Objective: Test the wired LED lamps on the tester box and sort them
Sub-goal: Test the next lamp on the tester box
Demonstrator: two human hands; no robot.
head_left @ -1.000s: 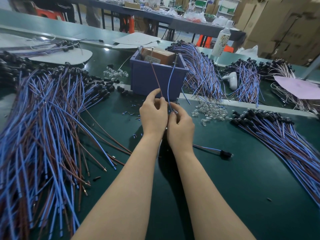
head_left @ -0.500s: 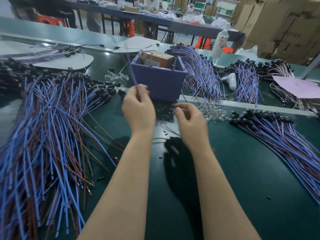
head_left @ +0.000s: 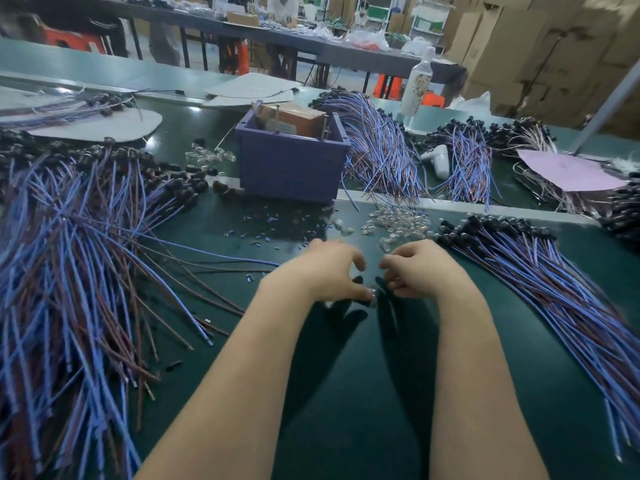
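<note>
My left hand (head_left: pixel 329 271) and my right hand (head_left: pixel 420 268) hang low over the green mat (head_left: pixel 363 393), fingertips almost meeting. Both have curled fingers and pinch a small dark and shiny part (head_left: pixel 372 293) between them; blur hides what it is. The tester box (head_left: pixel 294 119) is a brown box inside a purple bin (head_left: pixel 291 168), straight behind the hands. A big pile of blue and brown wired lamps (head_left: pixel 69 254) lies to the left. Another lamp pile (head_left: pixel 536 271) fans out on the right.
Clear lamp caps (head_left: pixel 398 220) lie just beyond my right hand, and small cut bits (head_left: pixel 270 220) are scattered before the bin. More lamp bundles (head_left: pixel 381 147) lie behind the bin, beside a white bottle (head_left: pixel 417 84) and a pink sheet (head_left: pixel 568 171). People work at a far table.
A second ago both hands held a lamp's wires up at the bin. My left hand then swung left with the wires, and both hands have since dropped together onto the mat.
</note>
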